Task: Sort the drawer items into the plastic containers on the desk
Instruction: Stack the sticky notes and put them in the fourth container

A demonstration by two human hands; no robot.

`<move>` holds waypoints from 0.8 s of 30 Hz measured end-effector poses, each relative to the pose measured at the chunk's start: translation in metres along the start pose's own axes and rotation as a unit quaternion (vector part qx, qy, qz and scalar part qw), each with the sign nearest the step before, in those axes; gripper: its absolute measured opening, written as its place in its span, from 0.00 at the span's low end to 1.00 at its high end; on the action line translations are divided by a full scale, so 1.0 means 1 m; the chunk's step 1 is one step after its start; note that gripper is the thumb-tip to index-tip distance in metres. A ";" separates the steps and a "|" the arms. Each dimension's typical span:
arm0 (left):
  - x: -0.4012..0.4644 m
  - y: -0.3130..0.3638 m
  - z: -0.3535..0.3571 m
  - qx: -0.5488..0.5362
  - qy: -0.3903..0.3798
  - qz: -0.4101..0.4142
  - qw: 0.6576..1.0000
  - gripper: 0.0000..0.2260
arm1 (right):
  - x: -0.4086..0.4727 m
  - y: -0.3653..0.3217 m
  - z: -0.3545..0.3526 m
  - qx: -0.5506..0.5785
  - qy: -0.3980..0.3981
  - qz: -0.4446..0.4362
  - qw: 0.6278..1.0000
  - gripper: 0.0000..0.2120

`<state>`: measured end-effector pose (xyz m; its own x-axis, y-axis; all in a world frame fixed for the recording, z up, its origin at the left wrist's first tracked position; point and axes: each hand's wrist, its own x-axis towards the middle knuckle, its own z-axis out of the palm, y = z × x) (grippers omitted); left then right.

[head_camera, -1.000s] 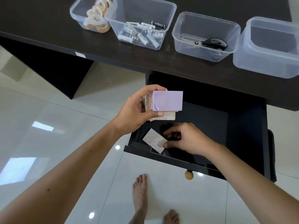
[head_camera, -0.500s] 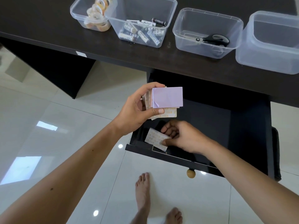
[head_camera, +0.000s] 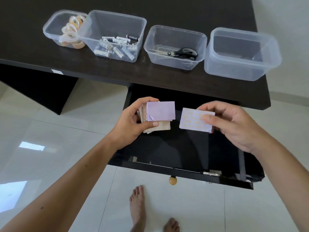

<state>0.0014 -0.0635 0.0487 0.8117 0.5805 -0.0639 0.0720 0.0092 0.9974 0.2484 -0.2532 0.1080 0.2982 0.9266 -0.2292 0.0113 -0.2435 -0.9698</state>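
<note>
Dark wood makes up the tabletop (head_camera: 184, 12), where four clear plastic containers (head_camera: 242, 52) stand in a row: tape rolls (head_camera: 71, 33) in the far-left one, batteries (head_camera: 115, 46) in the next, scissors (head_camera: 182, 52) in the third. Below it the open drawer (head_camera: 175, 156) juts out over the tiled floor. Both forearms reach forward over the drawer. The left hand (head_camera: 130, 124) holds a stack of note pads (head_camera: 158, 114), purple on top, with its fingers (head_camera: 147, 99) curled over the top edge and the thumb along the bottom. Beside it, just apart, the right hand (head_camera: 234, 126) pinches a pale sticker sheet (head_camera: 194, 119) with orange marks by its right edge.
</note>
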 end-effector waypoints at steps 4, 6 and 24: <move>0.002 0.009 0.034 0.000 -0.034 -0.002 0.999 0.28 | 0.002 -0.009 0.002 -0.001 0.026 -0.015 1.000 0.11; 0.003 0.015 0.048 -0.004 -0.049 -0.011 0.999 0.28 | 0.001 -0.011 0.004 -0.036 0.040 -0.012 0.999 0.10; 0.024 0.108 0.057 -0.037 -0.113 0.019 0.993 0.27 | -0.021 -0.074 0.006 -0.007 0.054 0.106 0.993 0.20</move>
<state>0.0620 -0.0946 0.1529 0.9226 0.3849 -0.0247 0.0034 0.0558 0.9984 0.2354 -0.2527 0.1841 0.3965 0.8180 -0.4167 -0.0493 -0.4342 -0.8994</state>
